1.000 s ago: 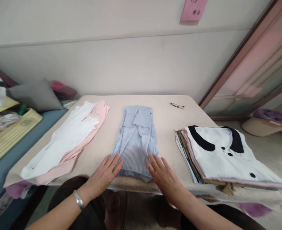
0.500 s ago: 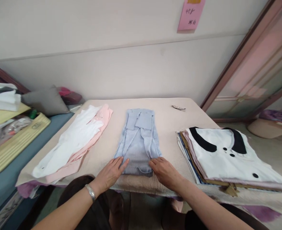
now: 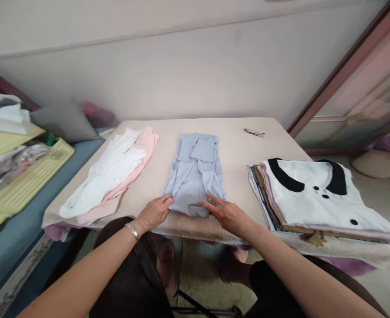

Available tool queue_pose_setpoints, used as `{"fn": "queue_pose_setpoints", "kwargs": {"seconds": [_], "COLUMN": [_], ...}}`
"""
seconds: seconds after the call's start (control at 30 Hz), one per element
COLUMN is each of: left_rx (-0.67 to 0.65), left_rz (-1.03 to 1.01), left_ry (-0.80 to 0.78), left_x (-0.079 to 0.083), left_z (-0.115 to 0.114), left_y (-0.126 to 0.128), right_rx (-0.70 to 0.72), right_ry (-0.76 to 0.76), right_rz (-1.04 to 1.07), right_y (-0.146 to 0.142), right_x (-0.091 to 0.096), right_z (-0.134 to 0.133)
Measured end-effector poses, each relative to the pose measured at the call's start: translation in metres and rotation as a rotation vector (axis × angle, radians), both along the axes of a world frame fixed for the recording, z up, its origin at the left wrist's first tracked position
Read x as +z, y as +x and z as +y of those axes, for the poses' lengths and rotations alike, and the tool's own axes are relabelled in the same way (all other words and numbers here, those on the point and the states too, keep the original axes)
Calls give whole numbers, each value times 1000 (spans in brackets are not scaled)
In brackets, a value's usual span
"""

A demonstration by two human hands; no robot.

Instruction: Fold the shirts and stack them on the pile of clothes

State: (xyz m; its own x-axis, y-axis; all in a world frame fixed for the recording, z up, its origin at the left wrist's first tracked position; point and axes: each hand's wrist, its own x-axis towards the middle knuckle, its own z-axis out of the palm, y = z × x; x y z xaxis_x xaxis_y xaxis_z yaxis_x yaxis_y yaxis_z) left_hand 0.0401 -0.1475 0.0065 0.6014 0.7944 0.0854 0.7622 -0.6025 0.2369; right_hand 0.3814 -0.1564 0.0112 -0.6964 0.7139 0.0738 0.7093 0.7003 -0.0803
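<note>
A light blue striped shirt [image 3: 195, 176], folded into a narrow strip with its sleeves tucked inward, lies in the middle of the padded table. At its near left corner, my left hand [image 3: 153, 213] has thumb and fingers closed on the fabric edge. My right hand [image 3: 230, 215] rests at the near right corner, fingers spread and lying lightly on the cloth. Some fabric under the right palm is hidden. To the left lie a white garment [image 3: 105, 170] and a pink garment [image 3: 124, 189], partly overlapping.
A stack of folded clothes stands at the right, topped by a white shirt with a black collar [image 3: 327, 198]. Eyeglasses [image 3: 254, 132] lie near the table's far edge [image 3: 201, 119]. Left of the table, a blue bench [image 3: 22, 225] carries a grey cushion [image 3: 64, 121] and yellow packaging [image 3: 32, 176].
The camera has tilted down, so everything sits higher in view. My right hand's fingers have spread out from the shirt's edge; my left fingers have drawn together at its corner.
</note>
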Motion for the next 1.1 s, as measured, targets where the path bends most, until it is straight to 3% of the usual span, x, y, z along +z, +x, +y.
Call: {"fn": "queue_pose_setpoints", "kwargs": {"seconds": [0.1,0.23,0.33,0.53,0.7,0.9,1.0,1.1], "left_rx": [-5,11,30,63,75,32,-36,-81], "left_rz": [-53,-71,-68,-109,-136,-79,-32,-36], "left_ry": [-37,-2,-11,-111,-155,-28,86,94], "left_x": [-1,-3,-3,3,8,7,1,-7], "left_z": [4,8,10,14,15,13,11,10], "left_y": [-2,-4,-4,-4,-4,-3,-4,-6], "right_rx": [14,-118,-170,143,167,44,-61,-143], "right_ry": [-61,-173,-87,68,61,-46,-82,-115], "right_rz": [9,39,112,119,33,113,106,70], "right_y": [0,2,3,-14,-24,-14,-12,-11], "right_x": [2,5,7,10,6,3,2,2], "right_z": [1,5,5,-10,-8,2,2,2]}}
